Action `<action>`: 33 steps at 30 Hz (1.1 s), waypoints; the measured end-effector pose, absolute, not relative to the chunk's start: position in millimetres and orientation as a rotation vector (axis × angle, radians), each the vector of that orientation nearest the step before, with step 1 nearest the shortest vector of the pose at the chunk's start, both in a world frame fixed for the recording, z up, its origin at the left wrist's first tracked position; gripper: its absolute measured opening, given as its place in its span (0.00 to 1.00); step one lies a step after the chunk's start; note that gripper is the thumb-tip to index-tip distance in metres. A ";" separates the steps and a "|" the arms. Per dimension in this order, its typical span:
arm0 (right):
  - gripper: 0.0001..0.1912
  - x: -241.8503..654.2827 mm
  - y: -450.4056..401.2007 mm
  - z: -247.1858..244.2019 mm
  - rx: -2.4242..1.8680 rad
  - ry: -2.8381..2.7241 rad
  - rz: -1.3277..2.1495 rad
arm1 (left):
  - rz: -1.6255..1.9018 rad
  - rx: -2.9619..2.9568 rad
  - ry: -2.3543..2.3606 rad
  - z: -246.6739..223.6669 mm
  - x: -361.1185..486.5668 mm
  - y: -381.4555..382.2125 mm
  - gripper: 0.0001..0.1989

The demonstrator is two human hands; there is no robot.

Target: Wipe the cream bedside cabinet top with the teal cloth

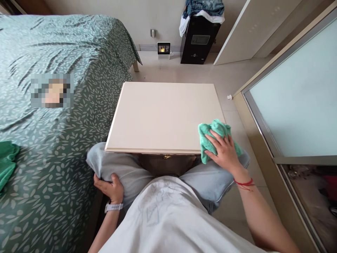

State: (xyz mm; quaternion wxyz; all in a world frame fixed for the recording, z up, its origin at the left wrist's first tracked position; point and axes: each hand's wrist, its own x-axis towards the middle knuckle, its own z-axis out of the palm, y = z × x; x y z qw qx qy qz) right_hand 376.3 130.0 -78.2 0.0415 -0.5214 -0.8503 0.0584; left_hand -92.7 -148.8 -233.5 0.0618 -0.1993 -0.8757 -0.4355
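Right hand (225, 151) spread over a green cloth (218, 126) at the near right corner of a pale flat top (163, 116).

Cloth bunched, part on the top, part past its edge beside the right knee; fingers lie across it, cannot tell whether they pinch it. Left hand (113, 190) rests loosely open against the left leg of the jeans (129, 167). Brass-coloured clasp (166, 156) mid-way below the near edge. Leaf-patterned bedspread (86, 105) to the left; black cabinet (196, 45) beyond, clothes (205, 7) on it.
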 end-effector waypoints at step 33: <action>0.35 177.3 398.7 -41.3 -2.039 -2.140 0.305 | -1.248 -0.620 -2.625 -234.8 -87.9 -159.6 0.58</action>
